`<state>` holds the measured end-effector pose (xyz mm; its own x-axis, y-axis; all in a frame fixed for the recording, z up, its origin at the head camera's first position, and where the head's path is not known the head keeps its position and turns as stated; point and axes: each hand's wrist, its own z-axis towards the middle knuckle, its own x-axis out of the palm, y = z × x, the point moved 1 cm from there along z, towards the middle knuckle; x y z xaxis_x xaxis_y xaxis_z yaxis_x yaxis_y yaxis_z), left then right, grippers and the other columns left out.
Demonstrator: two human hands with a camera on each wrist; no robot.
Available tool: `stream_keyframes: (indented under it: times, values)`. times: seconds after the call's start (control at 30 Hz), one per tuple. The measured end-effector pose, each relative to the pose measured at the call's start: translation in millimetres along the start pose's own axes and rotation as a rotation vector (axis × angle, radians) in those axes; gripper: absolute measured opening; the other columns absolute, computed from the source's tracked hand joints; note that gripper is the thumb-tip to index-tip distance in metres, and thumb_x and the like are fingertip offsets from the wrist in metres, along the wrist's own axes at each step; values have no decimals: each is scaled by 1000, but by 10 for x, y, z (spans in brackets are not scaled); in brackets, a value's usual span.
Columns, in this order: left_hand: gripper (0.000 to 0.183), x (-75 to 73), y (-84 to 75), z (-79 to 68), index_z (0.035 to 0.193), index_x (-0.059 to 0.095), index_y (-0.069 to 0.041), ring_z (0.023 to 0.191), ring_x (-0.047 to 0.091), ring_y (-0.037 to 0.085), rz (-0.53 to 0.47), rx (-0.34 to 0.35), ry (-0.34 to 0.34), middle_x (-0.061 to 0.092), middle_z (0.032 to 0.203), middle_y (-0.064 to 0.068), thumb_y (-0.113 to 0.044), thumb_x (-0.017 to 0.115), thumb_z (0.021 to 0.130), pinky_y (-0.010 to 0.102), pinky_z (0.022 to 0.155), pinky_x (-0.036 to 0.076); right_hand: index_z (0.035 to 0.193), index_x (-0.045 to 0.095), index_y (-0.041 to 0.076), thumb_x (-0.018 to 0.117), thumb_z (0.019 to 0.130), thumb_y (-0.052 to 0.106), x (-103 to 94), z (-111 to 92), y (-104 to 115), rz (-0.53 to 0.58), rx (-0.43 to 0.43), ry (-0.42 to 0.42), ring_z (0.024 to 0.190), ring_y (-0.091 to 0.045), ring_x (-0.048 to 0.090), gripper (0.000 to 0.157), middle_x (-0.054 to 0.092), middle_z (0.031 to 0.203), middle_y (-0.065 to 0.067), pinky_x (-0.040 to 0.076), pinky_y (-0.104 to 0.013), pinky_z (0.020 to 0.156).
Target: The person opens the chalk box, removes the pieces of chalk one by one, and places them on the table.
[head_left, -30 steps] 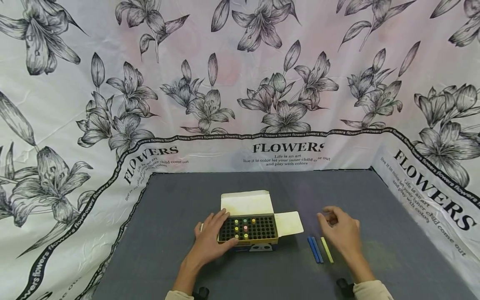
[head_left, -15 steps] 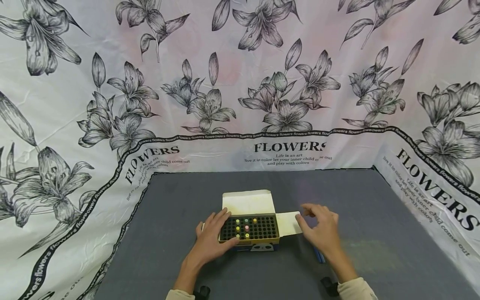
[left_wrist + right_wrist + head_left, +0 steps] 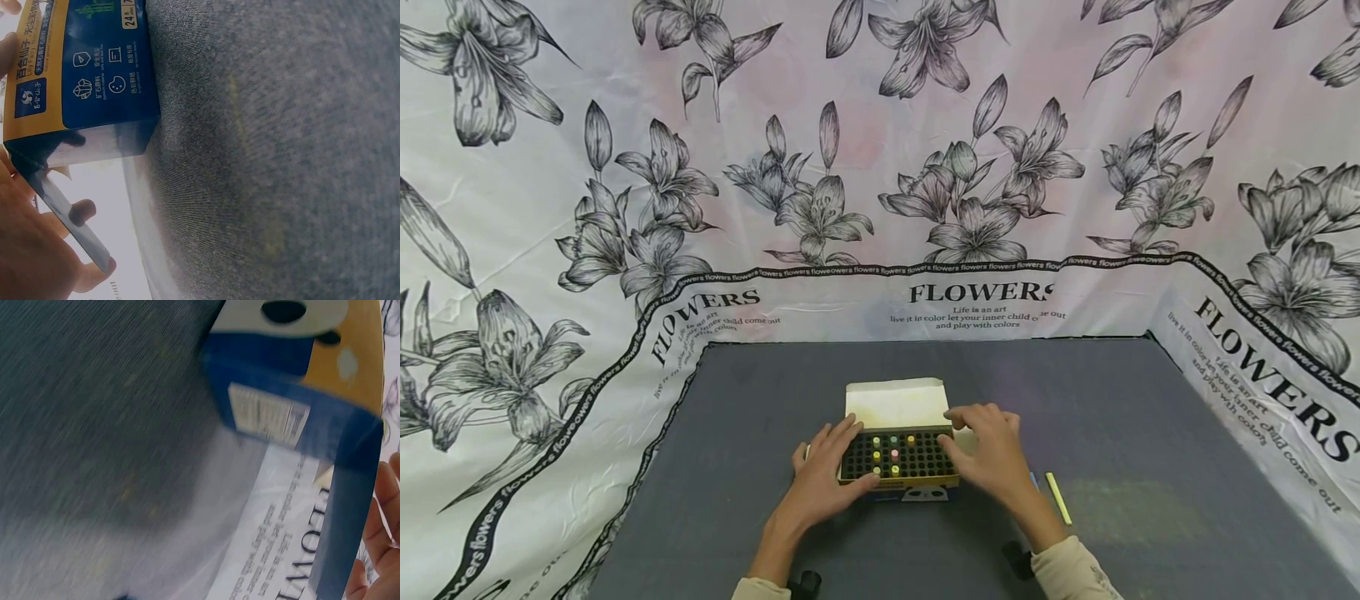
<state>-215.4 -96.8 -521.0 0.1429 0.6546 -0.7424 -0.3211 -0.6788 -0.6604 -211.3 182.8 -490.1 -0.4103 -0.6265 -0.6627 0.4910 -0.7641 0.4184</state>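
Observation:
An open box of chalk (image 3: 898, 483) sits mid-table, its top a black grid of holes with several yellow, orange, pink and green chalk ends showing. My left hand (image 3: 822, 477) grips the box's left end, thumb along the front edge and fingers over the back corner. In the left wrist view that hand (image 3: 31, 244) lies behind a side flap (image 3: 75, 225). My right hand (image 3: 996, 454) hovers at the box's right end, thumb and forefinger apart with nothing visible between them. Its fingers (image 3: 378, 540) show beyond the right flap (image 3: 350, 512) in the right wrist view.
A yellow chalk stick (image 3: 1058, 498) lies on the dark grey table (image 3: 1150, 433), right of the box. The right forearm mostly hides a blue stick (image 3: 1033, 480) beside it. The raised cream lid (image 3: 895, 402) stands behind the holes. Flower-printed cloth (image 3: 977, 304) borders the table.
My right hand has moved left from above the loose chalk sticks to the box's right end, now covering much of the right flap. My left hand keeps its place on the box.

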Motion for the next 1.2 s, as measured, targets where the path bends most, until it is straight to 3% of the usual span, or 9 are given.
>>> stream_keyframes:
  times: [0.27, 0.53, 1.2]
  values:
    - [82, -4, -14, -20, 157, 43, -20, 153, 24, 49, -26, 27, -23, 33, 167, 6, -51, 74, 88, 79, 110, 6, 102, 76, 15, 83, 84, 23, 213, 65, 113, -8, 76, 182, 86, -17, 53, 22, 71, 93, 0, 29, -48, 86]
    - [81, 16, 23, -20, 156, 43, -22, 153, 24, 47, -45, 27, -29, 33, 167, 4, -52, 73, 88, 79, 111, 6, 100, 78, 17, 84, 82, 26, 351, 73, 126, -64, 59, 263, 85, -17, 50, 21, 69, 89, 1, 28, -47, 82]
    - [86, 58, 103, 29, 157, 41, -20, 154, 25, 40, -191, 4, -32, 33, 166, 4, -48, 78, 84, 75, 112, 15, 89, 78, 20, 85, 80, 21, 466, 71, 188, -138, 30, 161, 76, -14, 42, 11, 63, 76, 5, 28, -46, 79]
